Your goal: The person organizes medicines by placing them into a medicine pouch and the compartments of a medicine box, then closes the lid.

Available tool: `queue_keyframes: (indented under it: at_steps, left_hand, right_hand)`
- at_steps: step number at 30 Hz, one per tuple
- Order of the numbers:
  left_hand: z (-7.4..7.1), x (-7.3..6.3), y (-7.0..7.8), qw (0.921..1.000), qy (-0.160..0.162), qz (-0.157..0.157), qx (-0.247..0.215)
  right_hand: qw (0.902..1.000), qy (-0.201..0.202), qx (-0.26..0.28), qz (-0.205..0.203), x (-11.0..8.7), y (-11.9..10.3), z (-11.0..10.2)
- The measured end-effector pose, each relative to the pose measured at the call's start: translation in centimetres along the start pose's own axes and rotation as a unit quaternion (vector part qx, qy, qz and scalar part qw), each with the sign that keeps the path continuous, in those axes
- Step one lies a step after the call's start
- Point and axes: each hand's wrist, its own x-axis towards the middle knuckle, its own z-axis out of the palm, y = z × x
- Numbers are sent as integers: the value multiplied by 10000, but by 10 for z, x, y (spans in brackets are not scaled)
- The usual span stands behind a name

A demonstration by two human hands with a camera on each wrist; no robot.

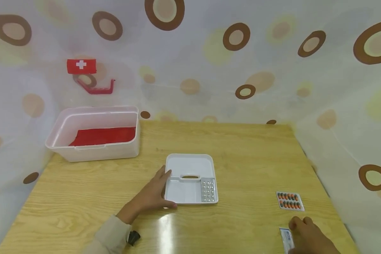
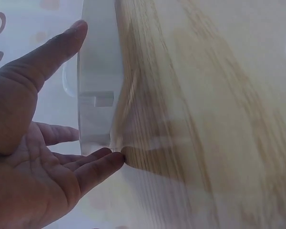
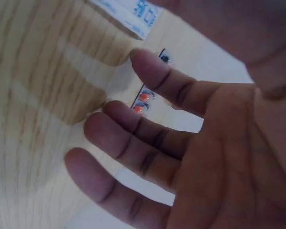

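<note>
In the head view my left hand (image 1: 153, 194) lies at the left side of a white compartment tray (image 1: 190, 164), fingers spread along its left rim and thumb at the near edge. The left wrist view shows those fingertips (image 2: 115, 157) at the tray's see-through-looking wall (image 2: 97, 71). A silver blister pack of round pills (image 1: 208, 190) lies in the tray's near right compartment. My right hand (image 1: 311, 236) is low over a white and blue packet (image 1: 286, 240), its fingers loosely bent with nothing between them. Beyond it lies a blister pack of orange and black capsules (image 1: 290, 201).
A translucent white bin (image 1: 98, 153) with a red lining piece (image 1: 104, 136) inside stands at the back left. Behind it are a red label with a white cross (image 1: 81, 66) and a red handle (image 1: 98, 90). Patterned sheeting (image 1: 193, 70) borders the wooden table (image 1: 241, 148).
</note>
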Motion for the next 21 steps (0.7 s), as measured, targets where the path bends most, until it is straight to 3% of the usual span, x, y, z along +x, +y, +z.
queue_keyframes:
  at_steps: [6, 11, 15, 19, 21]
  left_hand:
    - [-1, -1, -2, 9999, -62, 133, 15]
    - [-2, -1, -1, 9998, -57, 152, 75]
    - [-2, -2, -2, 9998, -92, 146, 125]
    - [-1, -3, -4, 9995, -215, 114, 196]
    - [-1, -3, -4, 9994, -235, 117, 212]
  right_hand:
    - [9983, -7, 503, -296, 3, -10, -3]
    - [9970, 253, 300, -667, 8, -21, -4]
    - [9977, 327, 335, -490, 11, -27, -3]
    - [9970, -94, 762, -53, 5, -32, 3]
    - [9946, -518, 888, -145, 4, -34, 9]
